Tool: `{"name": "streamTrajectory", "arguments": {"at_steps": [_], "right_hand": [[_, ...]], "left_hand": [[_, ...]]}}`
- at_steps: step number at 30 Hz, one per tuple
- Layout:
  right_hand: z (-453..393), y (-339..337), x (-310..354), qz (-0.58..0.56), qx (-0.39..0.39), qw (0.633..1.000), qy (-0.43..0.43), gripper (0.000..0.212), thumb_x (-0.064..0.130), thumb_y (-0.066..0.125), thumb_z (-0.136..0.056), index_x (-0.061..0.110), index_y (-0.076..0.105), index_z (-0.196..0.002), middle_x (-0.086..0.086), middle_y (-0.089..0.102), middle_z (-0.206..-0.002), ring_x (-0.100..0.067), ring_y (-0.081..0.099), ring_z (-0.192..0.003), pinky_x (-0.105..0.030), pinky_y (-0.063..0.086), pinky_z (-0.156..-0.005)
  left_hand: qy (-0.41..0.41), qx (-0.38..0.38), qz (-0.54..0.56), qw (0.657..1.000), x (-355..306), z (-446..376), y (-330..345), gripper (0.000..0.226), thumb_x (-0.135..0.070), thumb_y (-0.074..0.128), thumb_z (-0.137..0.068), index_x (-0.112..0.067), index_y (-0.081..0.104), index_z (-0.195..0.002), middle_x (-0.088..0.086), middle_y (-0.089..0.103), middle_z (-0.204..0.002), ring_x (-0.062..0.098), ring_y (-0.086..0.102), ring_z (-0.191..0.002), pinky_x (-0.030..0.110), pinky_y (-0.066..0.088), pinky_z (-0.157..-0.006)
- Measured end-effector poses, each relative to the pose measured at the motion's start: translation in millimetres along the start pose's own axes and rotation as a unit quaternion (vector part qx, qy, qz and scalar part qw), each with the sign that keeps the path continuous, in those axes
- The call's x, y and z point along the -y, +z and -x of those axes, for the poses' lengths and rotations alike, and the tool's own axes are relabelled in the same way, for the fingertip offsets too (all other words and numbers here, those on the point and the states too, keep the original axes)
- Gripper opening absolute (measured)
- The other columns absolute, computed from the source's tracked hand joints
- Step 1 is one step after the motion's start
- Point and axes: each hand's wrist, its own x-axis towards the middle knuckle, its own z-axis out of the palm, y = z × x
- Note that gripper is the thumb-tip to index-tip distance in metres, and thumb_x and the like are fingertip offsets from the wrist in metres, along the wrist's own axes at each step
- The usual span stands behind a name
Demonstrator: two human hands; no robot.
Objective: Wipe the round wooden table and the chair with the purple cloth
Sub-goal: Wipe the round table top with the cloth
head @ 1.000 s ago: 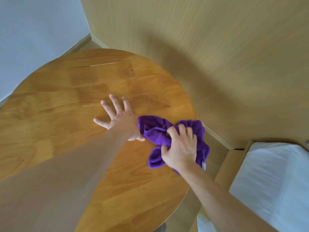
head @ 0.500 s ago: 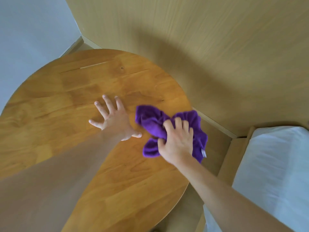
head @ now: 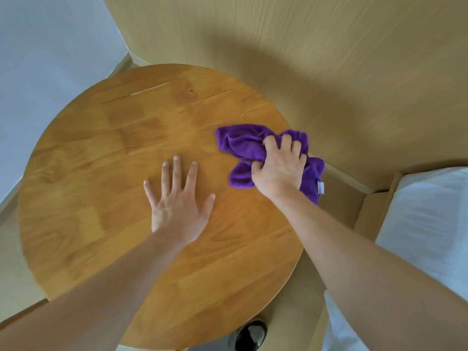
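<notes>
Cloth (head: 243, 145) sits bunched under my right hand (head: 278, 171) at the right edge of the table (head: 101, 173), part of it spilling over the rim with its small white tag (head: 320, 187) hanging off. My fingers are curled into the folds and clenched on the fabric, palm bearing down, because a wadded cloth gives me a firm pad to push with and does not slide out from under me. My left hand (head: 177, 198) lies flat on the wood near the middle, fingers straight and spread, grasping nothing; I judge it is there to steady the light round top and to take my weight as I lean over. The two hands are near each other but apart, with bare wood between them. Holding the cloth at the rim makes sense to me as a way to catch the edge where dust gathers. Most of the top to the left and far side shows no cloth on it, so I reckon the table is only partly done, and the chair is not in view at all. A dark shoe (head: 250, 334) shows below the near edge, and white bedding (head: 425, 224) lies off to the right.
</notes>
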Motion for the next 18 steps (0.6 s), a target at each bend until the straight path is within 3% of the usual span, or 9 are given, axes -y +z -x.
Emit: {"name": "streamTrajectory", "arguments": {"at_steps": [3,7,11,13,18], "right_hand": [[64,7,2,-0.006,-0.015,0.999,-0.036,0.042,0.037,0.064,-0.074,0.02,0.058,-0.112,-0.013,0.051,-0.115,-0.036,0.046,-0.102,-0.047,0.043,-0.078],[152,14,-9,-0.042,0.002,0.983,-0.178,0.043,0.038,0.057,-0.071,0.023,0.058,-0.112,-0.009,0.049,-0.115,-0.035,0.046,-0.102,-0.046,0.045,-0.075],[161,11,-36,-0.049,0.009,0.962,-0.268,0.044,0.041,0.061,-0.071,0.021,0.067,-0.11,-0.012,0.058,-0.111,-0.035,0.051,-0.098,-0.046,0.046,-0.075],[133,9,-40,-0.038,0.009,0.967,-0.253,0.045,0.043,0.066,-0.069,0.02,0.069,-0.107,-0.015,0.059,-0.109,-0.037,0.054,-0.096,-0.046,0.045,-0.076],[48,4,-36,-0.009,-0.022,0.998,-0.059,0.047,0.045,0.06,-0.079,0.02,0.063,-0.118,-0.015,0.055,-0.121,-0.039,0.05,-0.109,-0.048,0.042,-0.086]], "left_hand": [[0.012,-0.027,-0.014,0.999,8,23,23,0.077,-0.067,0.02,-0.097,-0.033,0.0,-0.163,0.005,-0.01,-0.171,0.03,-0.009,-0.157,0.07,0.0,-0.119],[0.005,-0.047,-0.023,0.999,9,24,32,0.076,-0.052,0.036,-0.097,-0.034,0.002,-0.162,0.005,-0.005,-0.171,0.029,-0.008,-0.157,0.069,-0.002,-0.119],[0.005,-0.073,-0.009,0.997,9,24,37,0.071,-0.052,0.028,-0.095,-0.033,0.011,-0.162,0.004,0.002,-0.171,0.028,-0.002,-0.157,0.067,-0.002,-0.12],[0.002,-0.083,0.003,0.997,10,22,38,0.073,-0.05,0.031,-0.092,-0.033,0.015,-0.161,0.004,0.006,-0.171,0.028,0.0,-0.157,0.067,-0.002,-0.12],[-0.006,-0.105,0.017,0.994,10,22,39,0.068,-0.048,0.031,-0.094,-0.034,0.018,-0.159,0.002,0.007,-0.171,0.025,0.0,-0.157,0.065,-0.003,-0.121]]}}
